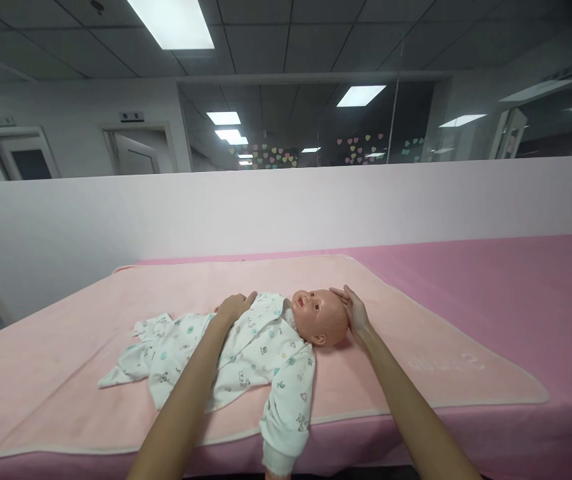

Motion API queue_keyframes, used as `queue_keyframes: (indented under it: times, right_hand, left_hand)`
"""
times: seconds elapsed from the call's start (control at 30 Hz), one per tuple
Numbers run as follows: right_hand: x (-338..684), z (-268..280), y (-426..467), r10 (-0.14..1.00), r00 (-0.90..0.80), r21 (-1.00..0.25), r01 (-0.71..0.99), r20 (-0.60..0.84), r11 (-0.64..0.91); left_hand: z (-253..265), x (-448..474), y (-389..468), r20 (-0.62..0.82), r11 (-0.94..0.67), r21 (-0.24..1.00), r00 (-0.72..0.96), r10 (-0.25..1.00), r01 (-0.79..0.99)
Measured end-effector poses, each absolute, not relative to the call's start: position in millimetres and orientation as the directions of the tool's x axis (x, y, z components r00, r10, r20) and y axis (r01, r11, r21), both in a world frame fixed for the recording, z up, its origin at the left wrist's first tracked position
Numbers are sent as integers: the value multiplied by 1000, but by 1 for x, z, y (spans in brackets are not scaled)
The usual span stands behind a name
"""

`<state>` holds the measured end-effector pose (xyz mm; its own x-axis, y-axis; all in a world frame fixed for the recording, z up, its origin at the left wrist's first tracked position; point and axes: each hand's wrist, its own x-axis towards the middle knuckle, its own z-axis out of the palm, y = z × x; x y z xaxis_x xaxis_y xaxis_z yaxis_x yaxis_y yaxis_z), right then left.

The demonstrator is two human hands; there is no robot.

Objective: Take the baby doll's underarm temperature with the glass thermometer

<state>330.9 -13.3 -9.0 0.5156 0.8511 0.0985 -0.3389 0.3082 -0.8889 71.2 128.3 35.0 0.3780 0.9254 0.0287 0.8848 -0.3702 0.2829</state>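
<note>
A baby doll (320,320) lies on its back across a peach-coloured blanket (416,373), head toward the right. It wears a white outfit (261,363) printed with small animals and dots, and the near sleeve hangs over the front edge. My left hand (236,307) lies flat on the doll's chest and belly, fingers pointing away from me; part of the hand is hidden behind my wrist. Against the crown of the doll's head, my right hand (355,312) rests slightly cupped with its fingers stretched out.
Under the blanket is a pink-covered table (541,300). A low white partition (266,213) runs along its far side. Behind that are doors (139,157) and a glass wall (311,127) with heart-shaped stickers.
</note>
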Motion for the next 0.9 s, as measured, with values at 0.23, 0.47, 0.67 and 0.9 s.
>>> queue_keyframes:
  times: [0.23,0.47,0.67,0.9]
  right_hand:
    - [333,-13,-11,898,422,-905,-324,122,275]
    - [337,-15,-8,869,480,-905,-308,118,293]
    - [333,-15,-7,878,459,-898,-318,134,303]
    - [334,-15,-7,889,435,-913,-290,139,285]
  left_hand:
    - [33,71,130,38,-376,299,383,923,877]
    - [30,71,135,47,-381,303,386,921,873]
    - [30,70,134,47,-374,311,379,924,874]
    - [31,70,133,34,-367,311,376,926,876]
